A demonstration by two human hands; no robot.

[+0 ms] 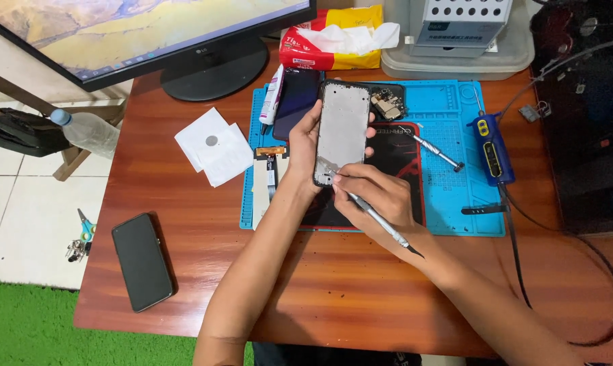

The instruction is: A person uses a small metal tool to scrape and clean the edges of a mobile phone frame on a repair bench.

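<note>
Holding a bare phone frame (342, 132) upright over the blue mat (449, 102) on the counter (361, 291), the left hand (305, 146) has its grip wrapped round the frame's left edge; the right hand (377, 196), just below, pinches a slim tool (377, 222) whose tip meets the frame's lower end.

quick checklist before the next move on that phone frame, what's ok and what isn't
1. Left hand has a grip on the phone frame, held tilted above the blue mat: ok.
2. Right hand holds the metal tool like a pen: ok.
3. Tool tip at the frame's lower edge: ok; exact contact point: cannot tell.
4. Spare screwdriver lies on the mat, apart from both hands: ok.
5. Small parts tray behind the frame, close to the fingers: cannot tell if parts are secure.
6. Black phone lies near the table's front left edge: not ok.
</note>
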